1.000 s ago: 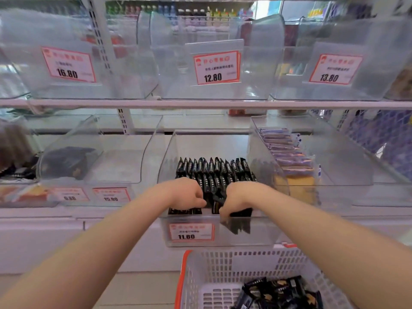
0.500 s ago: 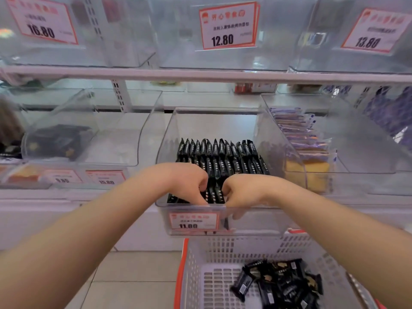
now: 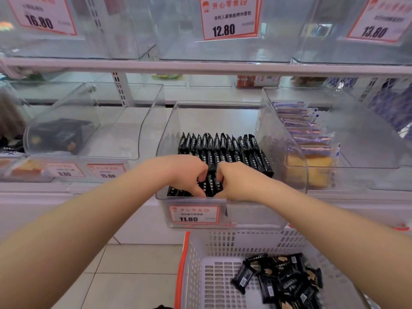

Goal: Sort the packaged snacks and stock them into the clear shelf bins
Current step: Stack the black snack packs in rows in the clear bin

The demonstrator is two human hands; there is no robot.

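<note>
A clear shelf bin (image 3: 278, 134) with an 11.80 price tag (image 3: 192, 214) holds rows of upright black snack packets (image 3: 219, 144). Both my hands are inside its front part, side by side. My left hand (image 3: 187, 175) has its fingers curled down onto the front-row packets. My right hand (image 3: 236, 181) curls its fingers round packets just beside it. The fingertips are partly hidden among the packets. Below, a white basket (image 3: 200, 259) with an orange rim holds several loose black packets (image 3: 281, 279).
To the right stands a clear bin (image 3: 356, 139) with purple-wrapped cake slices (image 3: 310, 141). A left bin (image 3: 66, 112) holds dark packages. Empty-looking upper bins carry tags 16.80, 12.80 (image 3: 229, 17) and 13.80. Tiled floor (image 3: 133, 275) lies below left.
The view has tilted down and closer. My hands stay in the bin's front; the packets my right hand held hanging over the front edge now stand in the row.
</note>
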